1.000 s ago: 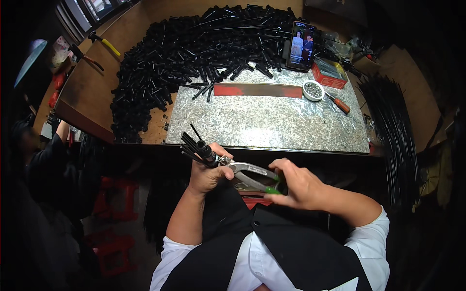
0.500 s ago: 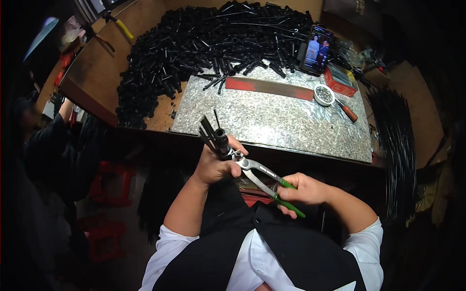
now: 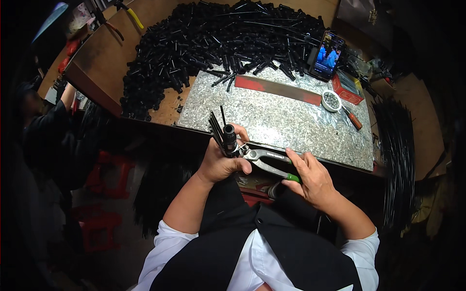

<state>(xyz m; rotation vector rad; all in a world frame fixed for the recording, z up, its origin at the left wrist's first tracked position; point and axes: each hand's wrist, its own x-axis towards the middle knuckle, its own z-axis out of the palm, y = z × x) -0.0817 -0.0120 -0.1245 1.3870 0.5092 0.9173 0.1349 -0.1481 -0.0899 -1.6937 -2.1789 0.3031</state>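
In my left hand (image 3: 217, 164) is a black tubular piece (image 3: 229, 134), open end up, together with several thin black rods (image 3: 215, 127) that rise beside it. My thumb and fingers are closed round its lower part, by the near edge of the stone slab. My right hand (image 3: 314, 177) grips end-cutting pincers (image 3: 269, 165) by their green handles, fingers along one handle and thumb at the other. The pincers' jaws are at the bright metal or wire at the tube's lower end, partly covered by my left fingers. Whether they bite on it I cannot tell.
A great heap of black tubular parts (image 3: 194, 48) fills the back. On the speckled slab (image 3: 272, 123) lie a red-and-grey bar (image 3: 279, 89), a white cup of small metal bits (image 3: 331, 101) and a screwdriver (image 3: 356, 121). A phone (image 3: 329, 56) stands behind; a person (image 3: 53, 116) sits left.
My right hand has risen, swinging the pincers' handles up toward the slab edge, and its fingers now lie straighter along the handle. My left hand has shifted slightly right with the black piece.
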